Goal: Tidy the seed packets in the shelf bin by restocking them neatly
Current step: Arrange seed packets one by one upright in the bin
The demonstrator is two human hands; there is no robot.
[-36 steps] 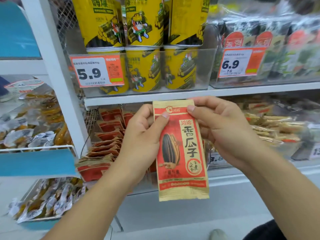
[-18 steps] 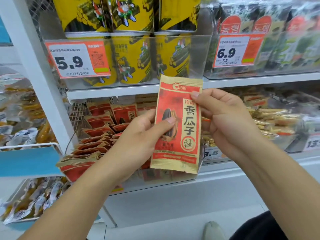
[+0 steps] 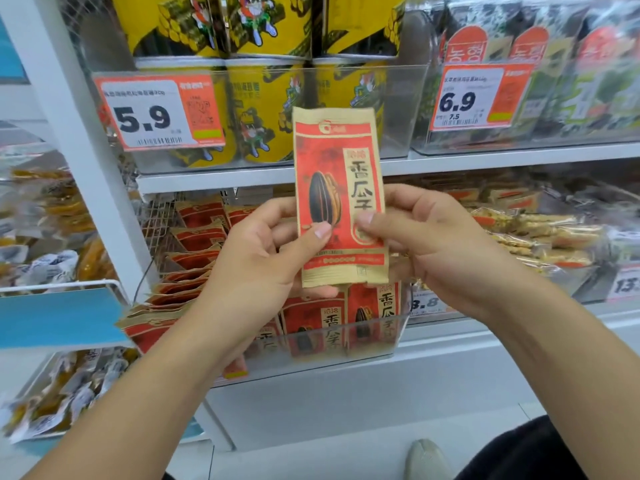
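One seed packet (image 3: 337, 195) is pinched upright by the left hand (image 3: 263, 258) and right hand (image 3: 429, 237); lowering toward six o'clock into the shelf bin (image 3: 346, 344) is judged next.

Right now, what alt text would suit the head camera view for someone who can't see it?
Both hands, left and right, hold a red seed packet upright before a clear shelf bin of matching packets. Yellow snack tubs with a 5.9 price tag sit above.
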